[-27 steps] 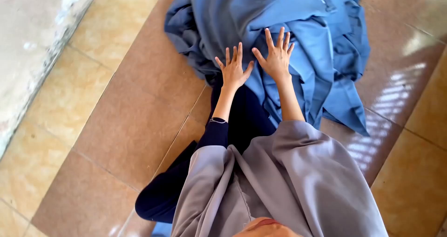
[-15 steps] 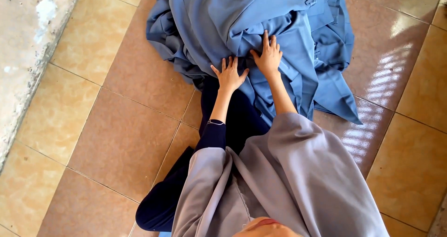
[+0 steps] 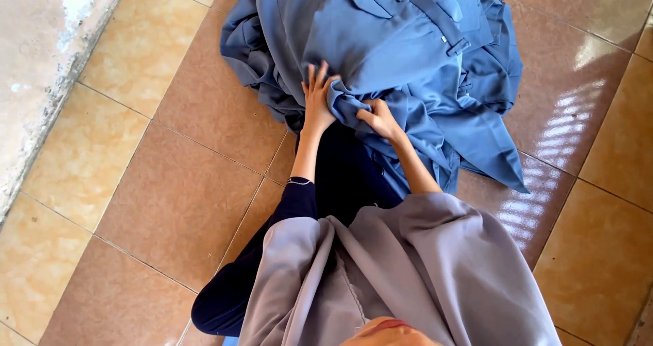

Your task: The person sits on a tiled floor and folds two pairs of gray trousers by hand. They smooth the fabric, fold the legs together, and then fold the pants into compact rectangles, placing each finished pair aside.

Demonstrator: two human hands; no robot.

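A pile of blue-grey garments (image 3: 408, 54) lies on the tiled floor in front of me, with a pocket flap and a belt strap showing near its top. My left hand (image 3: 317, 98) lies flat against the near edge of the pile, fingers pointing up and partly tucked under a fold. My right hand (image 3: 379, 118) is closed on a bunched fold of the same blue cloth right beside it. A grey drape (image 3: 408, 278) covers my lap, and a dark sleeve covers my left forearm.
Brown and beige floor tiles (image 3: 177, 203) surround the pile. A rough pale concrete strip (image 3: 41, 54) runs along the left. Glossy light reflections show on the tiles at the right (image 3: 564, 135).
Both hands went from lying spread flat on the cloth to working at its edge. My right hand has closed on a fold, and my left has slid under the cloth.
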